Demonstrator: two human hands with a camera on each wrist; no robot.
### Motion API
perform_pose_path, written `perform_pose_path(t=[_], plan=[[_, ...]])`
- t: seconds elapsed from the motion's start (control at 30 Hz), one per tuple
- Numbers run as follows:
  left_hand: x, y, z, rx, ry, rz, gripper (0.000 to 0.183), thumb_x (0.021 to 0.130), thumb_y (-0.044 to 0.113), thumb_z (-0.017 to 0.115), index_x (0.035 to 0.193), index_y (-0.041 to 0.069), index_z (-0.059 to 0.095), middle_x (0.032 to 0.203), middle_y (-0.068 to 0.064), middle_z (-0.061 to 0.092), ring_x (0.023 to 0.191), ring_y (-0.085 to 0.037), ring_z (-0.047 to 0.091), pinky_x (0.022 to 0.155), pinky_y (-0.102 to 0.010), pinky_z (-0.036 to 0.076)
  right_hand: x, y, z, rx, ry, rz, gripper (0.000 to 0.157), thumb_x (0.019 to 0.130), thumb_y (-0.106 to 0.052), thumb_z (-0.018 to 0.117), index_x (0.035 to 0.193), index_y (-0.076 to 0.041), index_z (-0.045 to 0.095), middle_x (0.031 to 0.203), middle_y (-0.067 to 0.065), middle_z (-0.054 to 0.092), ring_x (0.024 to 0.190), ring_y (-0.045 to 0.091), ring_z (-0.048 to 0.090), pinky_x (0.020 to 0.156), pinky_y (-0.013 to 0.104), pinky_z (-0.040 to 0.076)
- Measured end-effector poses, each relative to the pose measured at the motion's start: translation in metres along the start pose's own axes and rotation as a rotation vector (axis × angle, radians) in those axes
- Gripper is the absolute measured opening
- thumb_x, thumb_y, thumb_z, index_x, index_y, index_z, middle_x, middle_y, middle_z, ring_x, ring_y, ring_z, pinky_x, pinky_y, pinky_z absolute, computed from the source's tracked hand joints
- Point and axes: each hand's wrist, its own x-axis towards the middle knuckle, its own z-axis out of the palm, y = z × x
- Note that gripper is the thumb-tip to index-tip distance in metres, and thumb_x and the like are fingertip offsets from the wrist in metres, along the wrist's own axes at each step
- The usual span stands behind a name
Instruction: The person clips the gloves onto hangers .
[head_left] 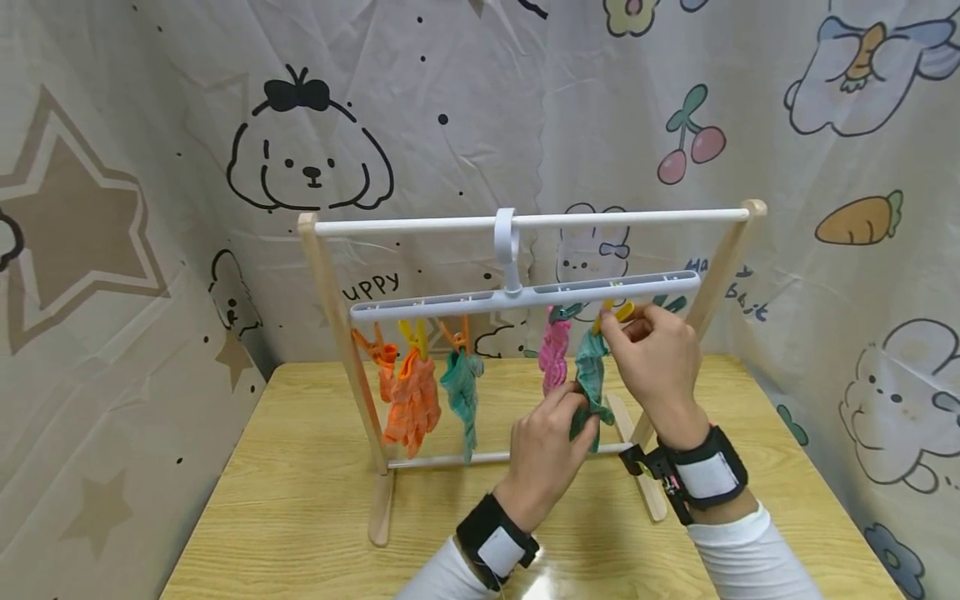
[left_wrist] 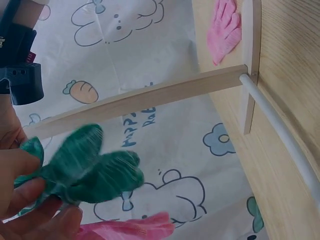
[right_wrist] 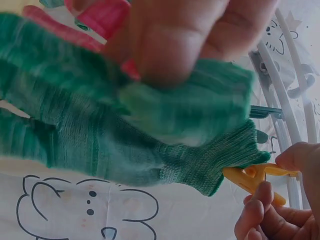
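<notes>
My right hand [head_left: 660, 358] pinches a yellow clothespin [head_left: 623, 312] under the right half of the hanger. In the right wrist view, that clothespin [right_wrist: 255, 177] bites the cuff of a green knit glove [right_wrist: 135, 155]. Lower down, my left hand [head_left: 547, 450] grips the hanging green glove [head_left: 591, 371]. The left wrist view shows its fingers bunching the green fabric [left_wrist: 100, 175]. The hanger [head_left: 525, 295] is pale grey and tilts up to the right. Just left of the green glove hangs a pink glove [head_left: 555, 357] from a dark green clip.
The hanger hooks over the white top rod [head_left: 420, 225] of a wooden-post rack. Orange gloves [head_left: 412, 404] and another green glove [head_left: 462, 387] hang on its left half. A pink glove [left_wrist: 225, 31] shows near the rack's foot. The wood-grain table [head_left: 300, 500] lies beneath.
</notes>
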Motion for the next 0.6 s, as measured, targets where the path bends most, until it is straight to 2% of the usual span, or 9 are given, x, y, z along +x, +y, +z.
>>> perform_pose_path(t=[0.27, 0.6], plan=[[-0.011, -0.009, -0.005, 0.040, -0.054, -0.024, 0.014, 0.083, 0.030, 0.068, 0.089, 0.018, 0.069, 0.107, 0.005, 0.066, 0.088, -0.010, 0.065, 0.060, -0.023, 0.052, -0.002, 0.001, 0.001, -0.008, -0.005, -0.003, 0.041, 0.083, -0.043, 0.063, 0.082, -0.002, 0.070, 0.058, 0.005, 0.062, 0.047, 0.016, 0.054, 0.037, 0.033, 0.036], [-0.034, -0.023, -0.015, 0.031, -0.096, -0.085, 0.015, 0.086, 0.032, 0.064, 0.088, 0.017, 0.067, 0.098, 0.004, 0.068, 0.080, -0.010, 0.065, 0.054, -0.021, 0.049, -0.015, 0.007, 0.003, -0.029, -0.031, -0.031, 0.040, 0.084, -0.044, 0.061, 0.081, -0.005, 0.070, 0.059, 0.002, 0.063, 0.050, 0.015, 0.056, 0.040, 0.033, 0.037]])
